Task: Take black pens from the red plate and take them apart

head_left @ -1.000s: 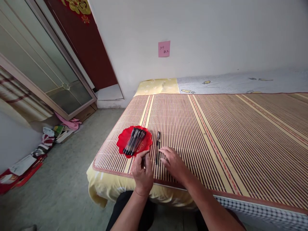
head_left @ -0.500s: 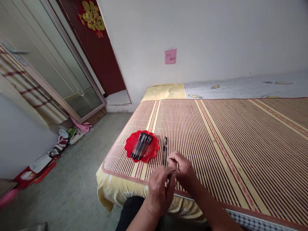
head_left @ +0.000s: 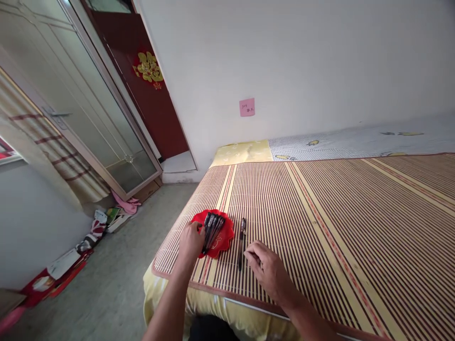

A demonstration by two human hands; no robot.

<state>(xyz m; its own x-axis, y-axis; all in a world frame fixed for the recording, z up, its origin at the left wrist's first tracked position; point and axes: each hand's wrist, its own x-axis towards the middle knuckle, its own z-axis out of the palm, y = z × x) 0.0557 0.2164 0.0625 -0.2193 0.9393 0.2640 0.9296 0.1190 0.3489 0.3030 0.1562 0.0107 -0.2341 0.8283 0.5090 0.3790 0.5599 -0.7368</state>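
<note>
A red scalloped plate [head_left: 224, 242] lies near the bed's front left corner with several black pens [head_left: 213, 228] bunched on it. My left hand [head_left: 190, 241] lies over the plate's left edge, its fingers curled against the pens; I cannot tell whether it grips one. A single black pen [head_left: 242, 236] lies on the striped bamboo mat [head_left: 320, 213] just right of the plate. My right hand [head_left: 267, 271] rests on the mat, fingers loosely bent, fingertips at that pen's near end.
The mat covers a bed with a yellow sheet [head_left: 170, 298] hanging at the front corner. A pink note [head_left: 246, 107] is stuck on the white wall. Left of the bed are bare floor, clutter [head_left: 103, 222] by a glass door, and a dark red door [head_left: 149, 94].
My hands were together over the mat's front edge with a thin pen between them. My left hand has moved left onto the plate; my right hand has dropped to the mat beside the single pen.
</note>
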